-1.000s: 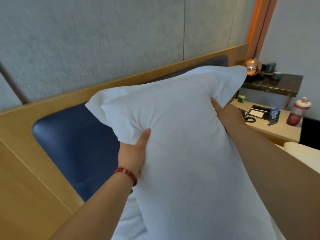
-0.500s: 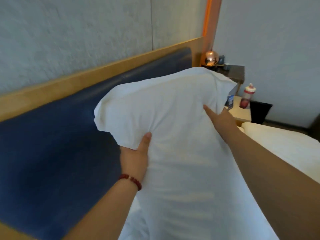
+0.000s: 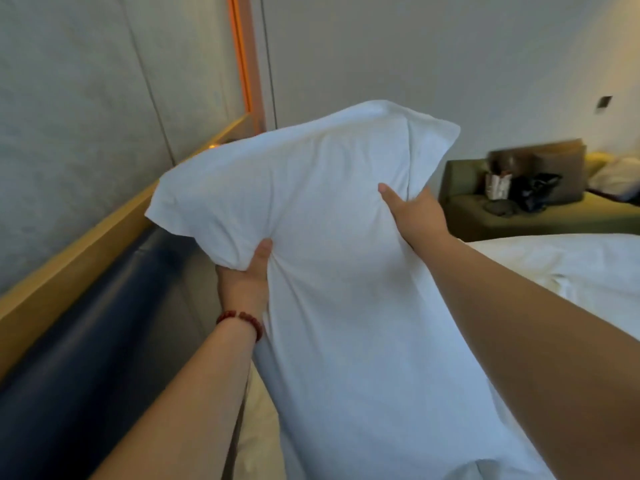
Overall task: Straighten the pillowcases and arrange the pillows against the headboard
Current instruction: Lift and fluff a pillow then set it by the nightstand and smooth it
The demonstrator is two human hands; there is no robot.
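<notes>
A: What kind of room are you in?

B: A bedroom. A grey, rough-textured wall [image 3: 69,98] fills the upper left of the frame, and an orange strip [image 3: 242,53] runs up it near the top centre. Below the wall, down the left side, the headboard [image 3: 86,323] slants away: a pale wooden rail [image 3: 69,251] over smooth dark blue padding. The bed [image 3: 571,268] lies at the right edge under slightly creased white sheets. At upper right an olive sofa [image 3: 519,216] carries a dark bag [image 3: 533,192] and a pale bag [image 3: 498,185], both blurred.

A: And the pillow?

B: The pillow [image 3: 346,271] takes up the centre of the frame, lifted off the bed, with its top end farthest from me. It is close to the headboard, but I cannot tell whether they touch. The case is white cloth, soft and plump, with loose corners at the top.

A: How do you hold it?

B: My left grip [image 3: 244,282], at centre left, clasps the pillow's left edge. The thumb digs into the front, the fingers are hidden behind, and the cloth bunches there. A red bead bracelet [image 3: 242,318] circles that wrist. My right grip [image 3: 415,209] pinches the right edge higher up, with the thumb flat on the front and the fingers out of sight behind.
</notes>
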